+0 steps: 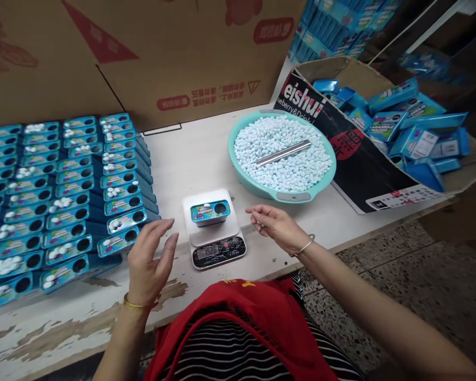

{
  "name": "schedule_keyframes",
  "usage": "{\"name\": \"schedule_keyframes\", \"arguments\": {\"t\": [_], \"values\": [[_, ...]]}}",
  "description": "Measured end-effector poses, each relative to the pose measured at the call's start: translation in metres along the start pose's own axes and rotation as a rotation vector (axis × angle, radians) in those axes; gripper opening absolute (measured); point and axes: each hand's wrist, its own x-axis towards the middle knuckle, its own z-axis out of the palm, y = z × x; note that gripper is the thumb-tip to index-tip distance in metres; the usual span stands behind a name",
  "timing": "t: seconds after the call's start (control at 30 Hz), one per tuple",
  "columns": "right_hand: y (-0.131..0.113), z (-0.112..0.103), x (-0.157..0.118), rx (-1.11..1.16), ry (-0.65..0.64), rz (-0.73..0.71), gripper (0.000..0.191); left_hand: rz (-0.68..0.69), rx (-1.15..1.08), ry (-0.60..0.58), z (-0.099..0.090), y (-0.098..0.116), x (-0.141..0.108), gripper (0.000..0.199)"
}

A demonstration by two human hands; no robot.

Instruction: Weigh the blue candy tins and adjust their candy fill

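Note:
A small blue candy tin (209,211) with a round dark opening stands on the white kitchen scale (190,233), a pale candy lying on its top. Left of the scale, my left hand (150,259) is held with thumb and fingers apart and nothing between them. My right hand (275,225) is to the right of the scale, thumb and fingertips pinched together; whatever they may hold is too small to make out. Behind it, a turquoise bowl (238,169) is full of pale blue candies (281,132), with a metal scoop (283,153) resting on them.
Rows of blue tins (75,185), many topped with pale candies, cover the left of the table (174,153). A large cardboard box (143,53) walls off the back. On the right, an open carton (341,153) holds jumbled blue tins (416,127); more stacked packs (333,32) stand behind.

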Motion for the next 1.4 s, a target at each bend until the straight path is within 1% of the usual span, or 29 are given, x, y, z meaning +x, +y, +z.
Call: {"name": "schedule_keyframes", "arguments": {"t": [0.07, 0.13, 0.2, 0.3, 0.4, 0.5, 0.57, 0.63, 0.73, 0.8, 0.87, 0.93, 0.97, 1.0, 1.03, 1.13, 1.17, 1.2, 1.27, 1.3, 1.4], "values": [[0.011, 0.002, 0.012, -0.055, 0.058, -0.016, 0.032, 0.077, 0.049, -0.016, 0.003, 0.004, 0.010, 0.033], [0.015, 0.006, 0.023, -0.077, 0.091, -0.032, 0.032, 0.161, 0.103, -0.054, 0.006, 0.007, 0.018, 0.038], [0.015, 0.011, 0.030, -0.075, 0.077, -0.048, 0.033, 0.231, 0.155, -0.097, 0.011, 0.010, 0.023, 0.042], [0.009, 0.016, 0.030, -0.094, 0.012, -0.100, 0.031, 0.274, 0.210, -0.151, 0.019, 0.013, 0.028, 0.044], [-0.004, 0.019, 0.021, -0.199, -0.026, -0.203, 0.026, 0.274, 0.224, -0.196, 0.027, 0.018, 0.030, 0.044], [-0.022, 0.023, 0.009, -0.377, -0.037, -0.386, 0.019, 0.279, 0.191, -0.218, 0.030, 0.023, 0.034, 0.039], [-0.036, 0.030, 0.002, -0.509, -0.053, -0.519, 0.014, 0.268, 0.135, -0.183, 0.030, 0.026, 0.036, 0.034], [-0.048, 0.038, -0.003, -0.642, -0.102, -0.607, 0.013, 0.231, 0.083, -0.133, 0.028, 0.028, 0.038, 0.031], [-0.060, 0.051, -0.004, -0.821, -0.183, -0.649, 0.016, 0.174, 0.052, -0.095, 0.023, 0.027, 0.038, 0.031], [-0.063, 0.056, -0.002, -0.891, -0.207, -0.662, 0.019, 0.159, 0.049, -0.092, 0.020, 0.025, 0.036, 0.031], [-0.064, 0.059, 0.000, -0.883, -0.207, -0.687, 0.021, 0.147, 0.049, -0.091, 0.017, 0.023, 0.032, 0.030], [-0.063, 0.059, 0.000, -0.779, -0.178, -0.716, 0.022, 0.121, 0.046, -0.082, 0.015, 0.021, 0.028, 0.029], [-0.061, 0.058, 0.000, -0.695, -0.156, -0.710, 0.022, 0.101, 0.043, -0.073, 0.014, 0.020, 0.027, 0.029], [-0.058, 0.055, -0.001, -0.595, -0.141, -0.670, 0.021, 0.078, 0.039, -0.063, 0.012, 0.018, 0.025, 0.028], [-0.054, 0.053, -0.001, -0.481, -0.133, -0.592, 0.021, 0.048, 0.037, -0.057, 0.011, 0.017, 0.024, 0.028], [-0.030, 0.040, -0.001, -0.109, -0.115, -0.233, 0.025, -0.056, 0.009, -0.042, 0.004, 0.011, 0.024, 0.023], [-0.019, 0.035, 0.000, -0.005, -0.087, -0.137, 0.028, -0.096, -0.005, -0.051, 0.001, 0.009, 0.026, 0.022], [-0.008, 0.029, 0.002, 0.068, -0.050, -0.071, 0.031, -0.133, -0.016, -0.068, -0.003, 0.006, 0.030, 0.021], [0.013, 0.018, 0.010, 0.111, 0.017, 0.006, 0.038, -0.180, -0.018, -0.131, -0.011, 0.002, 0.041, 0.023], [0.022, 0.012, 0.014, 0.094, 0.044, 0.016, 0.041, -0.182, -0.003, -0.179, -0.016, -0.001, 0.050, 0.026], [0.036, 0.001, 0.030, -0.020, 0.092, -0.028, 0.044, -0.093, 0.055, -0.352, -0.022, -0.008, 0.087, 0.029]]}}
